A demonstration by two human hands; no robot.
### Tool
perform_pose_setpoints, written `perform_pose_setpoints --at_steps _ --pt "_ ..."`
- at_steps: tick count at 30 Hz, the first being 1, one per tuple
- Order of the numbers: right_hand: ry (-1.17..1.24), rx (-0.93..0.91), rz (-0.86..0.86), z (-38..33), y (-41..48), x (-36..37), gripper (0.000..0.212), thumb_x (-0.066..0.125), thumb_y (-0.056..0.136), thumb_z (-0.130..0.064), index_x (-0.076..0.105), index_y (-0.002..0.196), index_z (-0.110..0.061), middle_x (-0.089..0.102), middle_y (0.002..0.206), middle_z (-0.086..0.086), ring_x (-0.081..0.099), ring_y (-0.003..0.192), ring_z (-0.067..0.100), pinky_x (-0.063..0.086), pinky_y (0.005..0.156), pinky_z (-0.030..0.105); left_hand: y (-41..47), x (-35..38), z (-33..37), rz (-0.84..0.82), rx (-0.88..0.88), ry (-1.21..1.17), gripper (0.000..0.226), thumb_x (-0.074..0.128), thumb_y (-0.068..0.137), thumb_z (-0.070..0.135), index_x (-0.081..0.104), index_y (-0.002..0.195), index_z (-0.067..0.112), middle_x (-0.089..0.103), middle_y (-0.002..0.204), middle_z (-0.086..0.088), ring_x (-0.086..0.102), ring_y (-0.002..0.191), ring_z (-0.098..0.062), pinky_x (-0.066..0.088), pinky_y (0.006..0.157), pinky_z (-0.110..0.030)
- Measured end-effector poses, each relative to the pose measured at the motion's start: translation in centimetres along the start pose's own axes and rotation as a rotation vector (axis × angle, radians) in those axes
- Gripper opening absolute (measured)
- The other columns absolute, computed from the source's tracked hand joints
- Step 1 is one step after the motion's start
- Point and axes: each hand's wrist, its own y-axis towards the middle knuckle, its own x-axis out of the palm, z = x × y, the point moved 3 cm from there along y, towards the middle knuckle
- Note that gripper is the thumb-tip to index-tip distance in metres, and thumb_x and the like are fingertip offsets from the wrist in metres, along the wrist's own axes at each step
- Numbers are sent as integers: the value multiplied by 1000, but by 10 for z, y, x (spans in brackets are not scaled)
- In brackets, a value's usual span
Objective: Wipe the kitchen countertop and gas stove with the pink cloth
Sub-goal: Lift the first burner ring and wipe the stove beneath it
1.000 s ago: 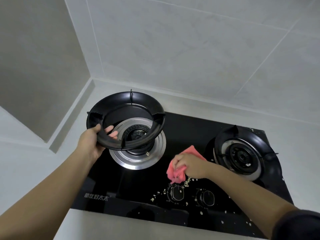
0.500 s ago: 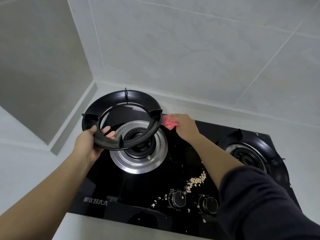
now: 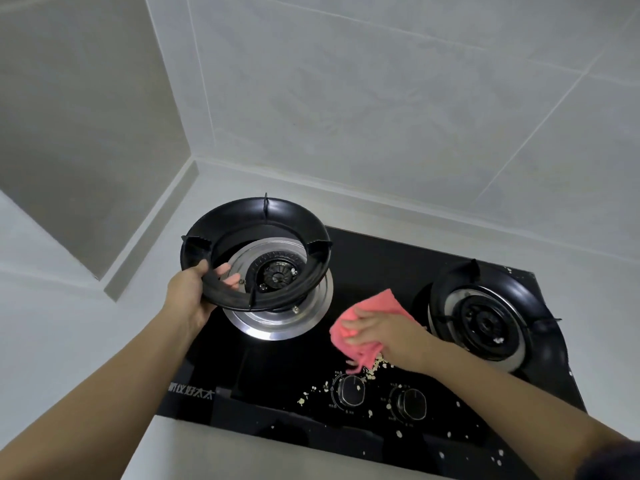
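The black glass gas stove (image 3: 374,271) is set into a pale countertop (image 3: 62,323). My left hand (image 3: 188,292) grips the near rim of the black pot-support ring (image 3: 256,251) and holds it tilted above the left burner (image 3: 277,299). My right hand (image 3: 384,330) holds the pink cloth (image 3: 360,327) pressed on the glass between the two burners, just behind a heap of pale crumbs (image 3: 375,363).
The right burner (image 3: 491,323) keeps its black ring in place. Two control knobs (image 3: 351,389) (image 3: 410,403) sit near the front edge with crumbs scattered around them. Tiled walls rise behind and on the left, meeting in a corner.
My right hand has drawn the pink cloth from the back of the stove, beside the lifted ring, toward the front middle of the glass. The left hand still holds the ring up.
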Motion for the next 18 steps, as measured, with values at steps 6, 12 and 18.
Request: perform_pose_setpoints --at_steps 6,12,18 --pt "42 103 -45 5 -42 20 43 43 90 16 60 125 -2 53 138 12 41 131 -1 5 113 9 2 7 -13 5 42 69 34 41 101 23 46 128 4 73 94 -9 73 73 -29 57 59 -40" --pt "37 172 145 0 -46 19 61 50 81 10 65 121 -33 51 139 -12 42 132 7 24 105 10 8 -4 -26 24 18 87 23 41 102 24 54 108 6 75 85 -8 73 74 -29 58 64 -40" --pt "23 216 171 -4 -44 21 57 50 81 9 67 119 -30 54 136 -11 44 128 7 26 99 6 11 -13 -34 25 -18 93 23 41 102 24 55 101 6 73 95 -13 70 88 -34 56 75 -48"
